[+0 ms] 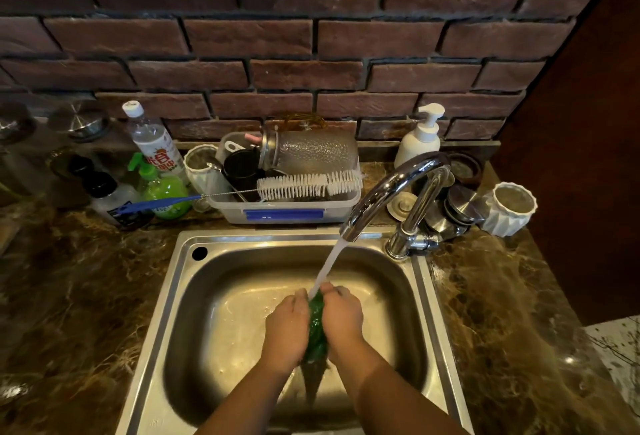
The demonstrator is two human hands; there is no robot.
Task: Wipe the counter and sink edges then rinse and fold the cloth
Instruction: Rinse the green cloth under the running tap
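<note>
A wet green cloth (316,327) is bunched between my two hands over the middle of the steel sink (180,296). My left hand (285,327) presses it from the left and my right hand (341,318) from the right, both closed on it. Water runs from the chrome faucet (391,189) in a slanted stream (329,261) onto the top of the cloth. Dirty water trails down from the cloth's lower end. The brown marble counter (76,296) surrounds the sink on both sides.
Behind the sink stands a clear plastic bin (287,213) holding a glass jar, cups and a white bottle brush (308,185). Bottles (156,144) crowd the back left. A soap pump (420,137), metal lids and a white cup (510,208) sit at the back right. Brick wall behind.
</note>
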